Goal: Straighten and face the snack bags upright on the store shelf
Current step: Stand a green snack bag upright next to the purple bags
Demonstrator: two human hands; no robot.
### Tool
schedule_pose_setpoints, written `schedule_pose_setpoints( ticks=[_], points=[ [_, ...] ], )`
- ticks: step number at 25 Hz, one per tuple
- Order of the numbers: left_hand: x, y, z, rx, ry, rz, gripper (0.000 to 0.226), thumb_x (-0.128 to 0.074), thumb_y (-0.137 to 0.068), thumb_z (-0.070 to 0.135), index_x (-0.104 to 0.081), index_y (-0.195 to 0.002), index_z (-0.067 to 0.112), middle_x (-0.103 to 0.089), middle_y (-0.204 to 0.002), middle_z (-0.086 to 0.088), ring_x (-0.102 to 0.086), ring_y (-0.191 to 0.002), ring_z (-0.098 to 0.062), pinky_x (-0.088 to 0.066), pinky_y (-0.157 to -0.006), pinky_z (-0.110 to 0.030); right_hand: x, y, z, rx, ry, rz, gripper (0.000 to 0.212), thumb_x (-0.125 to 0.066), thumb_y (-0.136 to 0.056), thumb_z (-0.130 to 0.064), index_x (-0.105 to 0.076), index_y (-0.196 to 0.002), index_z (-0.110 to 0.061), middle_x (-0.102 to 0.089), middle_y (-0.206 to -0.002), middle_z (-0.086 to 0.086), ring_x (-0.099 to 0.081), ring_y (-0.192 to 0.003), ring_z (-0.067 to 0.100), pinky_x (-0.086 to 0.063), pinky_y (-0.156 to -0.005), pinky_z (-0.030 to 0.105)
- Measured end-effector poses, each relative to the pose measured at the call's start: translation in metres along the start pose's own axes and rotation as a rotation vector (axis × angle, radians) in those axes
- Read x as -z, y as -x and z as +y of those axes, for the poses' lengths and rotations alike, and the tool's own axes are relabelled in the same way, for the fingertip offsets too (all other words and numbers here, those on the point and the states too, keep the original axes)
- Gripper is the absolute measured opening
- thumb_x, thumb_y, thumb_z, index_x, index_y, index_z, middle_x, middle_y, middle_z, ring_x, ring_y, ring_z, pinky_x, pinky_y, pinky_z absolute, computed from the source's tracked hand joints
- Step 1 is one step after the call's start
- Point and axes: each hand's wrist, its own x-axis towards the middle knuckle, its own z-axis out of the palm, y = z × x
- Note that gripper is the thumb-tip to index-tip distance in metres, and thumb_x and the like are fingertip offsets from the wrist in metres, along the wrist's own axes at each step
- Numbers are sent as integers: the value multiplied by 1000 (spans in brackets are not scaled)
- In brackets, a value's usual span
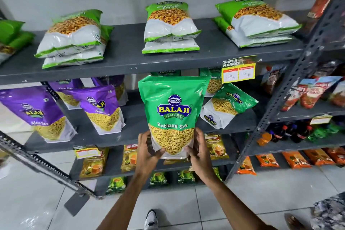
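Head view: left hand [147, 150] and right hand [198, 152] are clamping the upright Ratlami Sev bag [172, 110] at its bottom corners, just before the middle shelf's [130, 134] front edge.

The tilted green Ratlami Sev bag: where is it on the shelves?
In the head view, the tilted Ratlami Sev bag leans on the middle shelf, right of the held bag, below the yellow price tag.

Single head-worn wide-angle view, close to the grey shelf rack [130, 58], facing forward and downward.
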Motion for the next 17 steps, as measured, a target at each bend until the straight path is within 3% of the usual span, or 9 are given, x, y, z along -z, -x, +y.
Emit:
schedule_pose_setpoints(
  ticks=[5, 8, 10, 13, 17],
  points=[
    [-4, 0, 2, 20, 13, -23, 65, -78, -69, -5, -46, -123, 12, -48, -114, 8, -59, -104, -10, -54, -80, -13, 4, -5, 0, -21, 43, -22, 64, -60, -90, 1, -37, -137, -35, -62, -127, -25, -58, -124, 5, -48, -99, 19],
    [-5, -10, -9, 108, 18, -76, 69, -78, -71, 0, -43, -127, 19, -60, -120, 1, -61, -109, -16, -57, -89, -32, 4, -15, 5, -54, 64, -35, 69, -62, -88, 1, -33, -141, -33, -58, -135, -17, -56, -127, 7, -49, -103, 29],
    [-9, -25, -16, 162, -31, -80, 66, -79, -71, 4, -44, -125, 20, -66, -119, -2, -64, -110, -19, -57, -91, -42, 3, -29, 11, -53, 62, -50, 74, -64, -88, -4, -27, -146, -32, -56, -140, -9, -56, -128, 9, -52, -99, 28],
    [-16, -53, -25, 181, -78, -75, 65, -82, -68, 7, -47, -121, 20, -66, -121, -1, -62, -113, -19, -54, -95, -46, -7, -56, 20, -102, 157, -8, 71, -57, -88, 6, -33, -146, -27, -59, -137, -1, -57, -126, 13, -54, -87, 13],
    [-33, -96, -35, 195, -109, -62, 65, -83, -64, 10, -46, -117, 21, -64, -120, -2, -60, -113, -19, -53, -95, -43, -15, -97, 28, -87, 276, 63, 67, -58, -80, 14, -40, -140, -10, -64, -127, 8, -59, -118, 17, -51, -98, 26]
  ],
)
